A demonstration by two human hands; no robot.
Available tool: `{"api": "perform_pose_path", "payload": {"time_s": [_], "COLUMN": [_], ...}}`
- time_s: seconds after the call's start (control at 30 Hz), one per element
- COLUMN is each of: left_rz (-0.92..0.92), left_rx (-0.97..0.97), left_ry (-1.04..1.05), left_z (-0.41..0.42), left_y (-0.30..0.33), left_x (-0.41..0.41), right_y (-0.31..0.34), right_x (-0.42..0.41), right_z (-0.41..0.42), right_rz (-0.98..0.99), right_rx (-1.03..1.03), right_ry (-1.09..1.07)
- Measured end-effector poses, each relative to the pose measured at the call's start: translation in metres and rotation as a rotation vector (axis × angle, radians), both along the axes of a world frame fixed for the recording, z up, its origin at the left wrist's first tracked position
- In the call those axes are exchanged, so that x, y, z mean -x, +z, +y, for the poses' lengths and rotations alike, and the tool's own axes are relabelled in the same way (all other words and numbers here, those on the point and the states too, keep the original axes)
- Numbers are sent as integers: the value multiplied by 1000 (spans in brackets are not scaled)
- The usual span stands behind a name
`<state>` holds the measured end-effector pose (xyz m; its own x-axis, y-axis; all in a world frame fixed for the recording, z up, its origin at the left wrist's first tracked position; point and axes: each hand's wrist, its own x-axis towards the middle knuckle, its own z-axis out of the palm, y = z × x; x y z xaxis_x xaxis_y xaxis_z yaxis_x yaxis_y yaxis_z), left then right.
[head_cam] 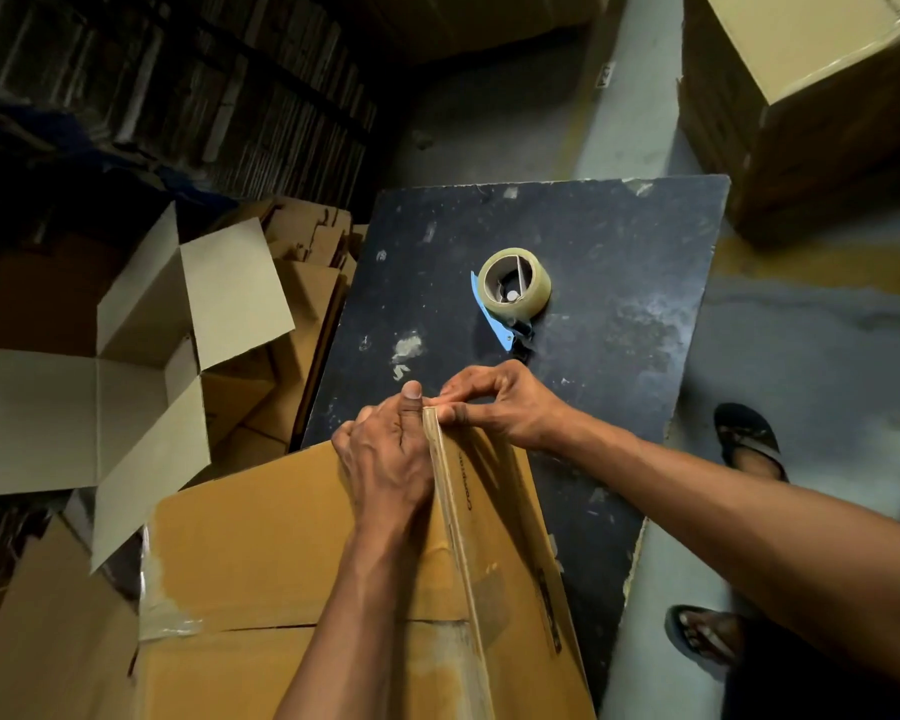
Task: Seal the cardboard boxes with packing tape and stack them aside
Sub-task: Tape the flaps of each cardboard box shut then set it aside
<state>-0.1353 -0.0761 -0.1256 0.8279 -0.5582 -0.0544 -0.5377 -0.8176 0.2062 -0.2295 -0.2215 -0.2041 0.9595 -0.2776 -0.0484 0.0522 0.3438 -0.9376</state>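
Dim storage space is seen around a scuffed black board [619, 262] laid over a grey floor [801, 356], with flattened cardboard [302, 304] piled at its left edge. On the board a roll of clear tape in a blue dispenser [513, 293] is set down, well apart from the hands. Nearer, a brown cardboard box [261, 522] is tilted against the board's near end, old tape shining on its side. Its raised far corner is gripped by the left hand [385, 459], thumb up, and pinched by the fingertips of the right hand [500, 407]. To the left an open box [126, 376] is shown with flaps spread; nothing can be made out inside. Sandalled feet [749, 444] are seen at right.
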Motion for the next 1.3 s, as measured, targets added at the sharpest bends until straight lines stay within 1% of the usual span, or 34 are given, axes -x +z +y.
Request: {"api": "perform_pose_path", "payload": {"time_s": [0.13, 0.27, 0.33, 0.43, 0.47, 0.53, 0.6, 0.7, 0.77, 0.9, 0.97, 1.1, 1.23, 1.3], "left_rz": [11, 3, -1, -16, -13, -4, 4, -10, -19, -42, -78, -110, -96, -101], "left_rx": [28, 35, 27, 16, 8, 1, 1, 28, 54, 113, 140, 170, 192, 226], "left_ry": [-9, -3, 10, 11, 14, 21, 30, 17, 15, 31, 33, 67, 56, 34], "left_z": [-1, 2, 2, 2, 2, 3, 4, -1, -3, -5, -9, -18, -19, -16], "left_y": [1, -2, -3, -4, -3, -4, -4, -1, 1, 2, 3, 5, 9, 15], "left_x": [2, 1, 0, 0, 0, -2, -2, -1, -1, 1, 3, -2, -2, 5], "right_y": [-14, -29, -26, -6, -1, 0, -13, -36, -39, -13, -3, -5, -13, -14], "right_x": [-4, 8, 11, 4, 0, -1, 5, 25, 36, 25, 14, -2, 2, 11], "right_z": [-9, -23, -23, -14, -9, 0, 4, -1, -2, -4, 0, 4, -16, -17], "right_rz": [28, 129, 147, 117, 106, 90, 104, 147, 125, -2, -31, -11, -20, -14], "right_rx": [52, 195, 223, 264, 304, 460, 633, 808, 802, 606, 583, 618, 797, 809], "right_ry": [80, 195, 200, 142, 138, 153, 190, 286, 283, 115, 111, 211, 250, 258]}}
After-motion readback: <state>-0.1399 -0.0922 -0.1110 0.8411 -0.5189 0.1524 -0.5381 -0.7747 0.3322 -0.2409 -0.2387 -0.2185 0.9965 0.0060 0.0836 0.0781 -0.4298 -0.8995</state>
